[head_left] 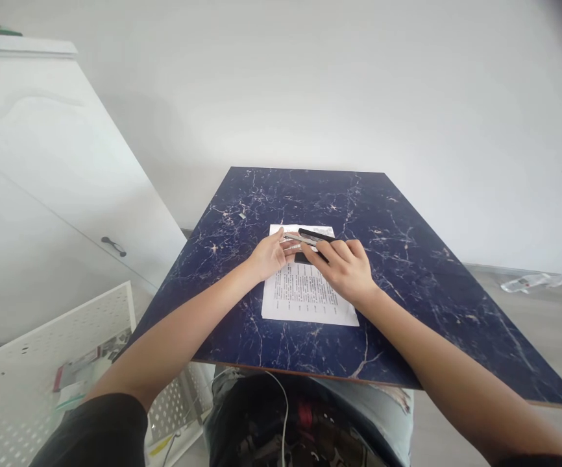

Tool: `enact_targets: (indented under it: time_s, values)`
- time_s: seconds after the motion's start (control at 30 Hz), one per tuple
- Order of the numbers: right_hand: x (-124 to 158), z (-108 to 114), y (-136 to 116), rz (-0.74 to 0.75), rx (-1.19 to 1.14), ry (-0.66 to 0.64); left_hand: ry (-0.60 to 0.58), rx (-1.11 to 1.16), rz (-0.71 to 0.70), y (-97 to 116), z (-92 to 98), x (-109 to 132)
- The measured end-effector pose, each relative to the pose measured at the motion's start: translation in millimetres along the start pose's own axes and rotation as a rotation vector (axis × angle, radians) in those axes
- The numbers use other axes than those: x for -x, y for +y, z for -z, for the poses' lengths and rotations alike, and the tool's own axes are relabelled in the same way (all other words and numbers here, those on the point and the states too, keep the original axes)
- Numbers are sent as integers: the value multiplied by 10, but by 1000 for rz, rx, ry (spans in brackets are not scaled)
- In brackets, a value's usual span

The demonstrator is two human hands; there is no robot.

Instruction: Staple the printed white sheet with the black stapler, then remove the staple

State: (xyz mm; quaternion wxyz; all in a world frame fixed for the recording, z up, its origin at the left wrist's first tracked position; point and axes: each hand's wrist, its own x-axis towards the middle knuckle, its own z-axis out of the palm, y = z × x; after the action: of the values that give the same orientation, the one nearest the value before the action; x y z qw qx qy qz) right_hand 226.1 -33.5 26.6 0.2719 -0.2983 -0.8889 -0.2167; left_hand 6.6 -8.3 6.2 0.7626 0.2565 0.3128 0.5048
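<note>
A black stapler (304,258) with a silver metal rail is held above printed sheets of paper (305,298) on the table. Its top arm is swung up, away from the rail and base. My right hand (346,269) is closed around the back of the stapler. At the rail's front end is my left hand (272,254), thumb on the near side and fingers reaching behind the metal. Whether a small strip of staples lies between those fingers cannot be made out. The sheets lie flat, dense with text, their upper part partly covered by both hands and the stapler.
The dark blue marble-patterned table (310,194) stands against a white wall. On the left are a white cabinet (57,149) and a white perforated basket (28,370) with packets inside. A clear plastic wrapper (534,282) lies on the floor at right. A white cable (285,415) hangs over my lap.
</note>
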Motion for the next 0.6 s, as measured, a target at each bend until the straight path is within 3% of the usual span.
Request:
enact_targets:
  time_s: [0.17, 0.27, 0.47, 0.6]
  values:
    - [10, -10, 47, 20, 85, -22, -41, -37, -21, 25, 28, -9]
    - [17, -80, 78, -49, 51, -30, -57, -83, -15, 35, 66, -29]
    - [-7, -206, 152, -459, -278, 65, -56, -240, -35, 35, 173, -121]
    - [-9, -182, 226, -689, -622, -34, 38, -413, -191, 160, 239, -98]
